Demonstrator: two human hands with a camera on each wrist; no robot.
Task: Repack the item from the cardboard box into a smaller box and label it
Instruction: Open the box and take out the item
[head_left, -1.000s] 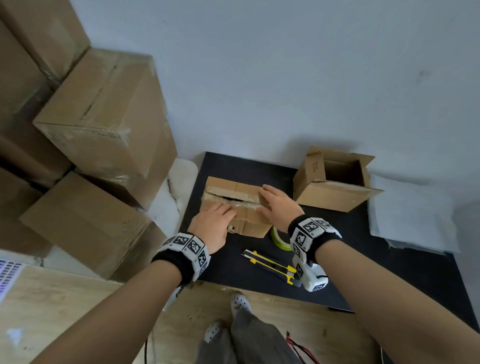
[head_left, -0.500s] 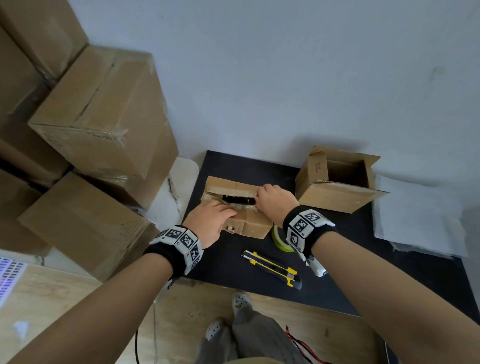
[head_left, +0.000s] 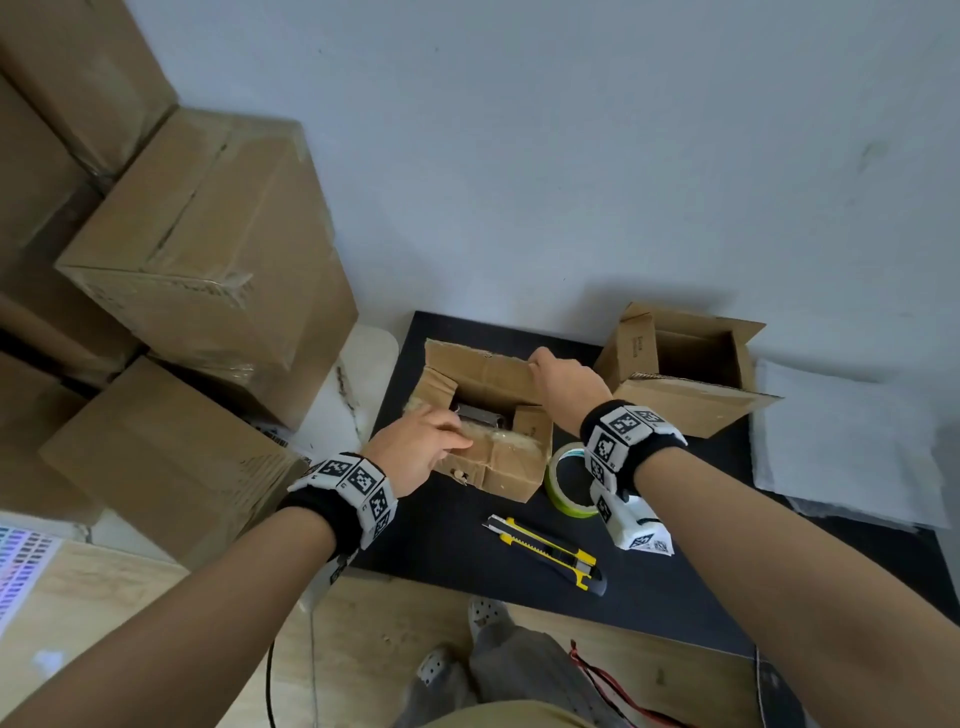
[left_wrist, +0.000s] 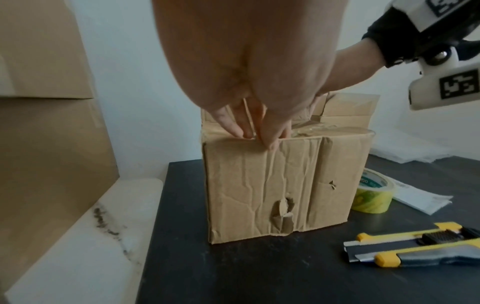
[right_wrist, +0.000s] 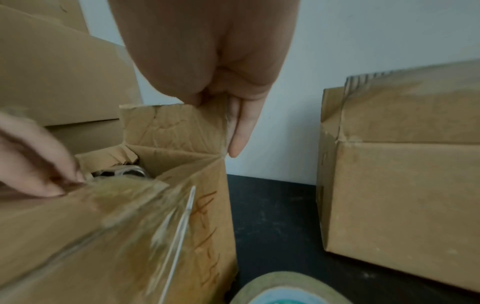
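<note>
A crumpled cardboard box (head_left: 511, 470) stands on the black mat (head_left: 447, 535), its top open. My right hand (head_left: 558, 382) pinches the far flap (right_wrist: 176, 127) and holds it raised. My left hand (head_left: 423, 452) grips the edge of the taped near flap (left_wrist: 306, 135), its fingers curled over it. Between the flaps a shiny metal item (head_left: 475, 415) lies inside the box (right_wrist: 122, 171). A second cardboard box (head_left: 680, 387) stands to the right with its flaps open; its inside looks empty.
A green tape roll (head_left: 566, 486) lies right of the crumpled box and a yellow utility knife (head_left: 545, 553) in front. A white paper (left_wrist: 420, 197) sits by the tape. White sheets (head_left: 841, 441) lie far right. Large stacked boxes (head_left: 208, 249) crowd the left.
The box top was closed under both hands. My right hand has pulled the far flap up and back, my left hand has drawn the near flap toward me, and the inside now shows.
</note>
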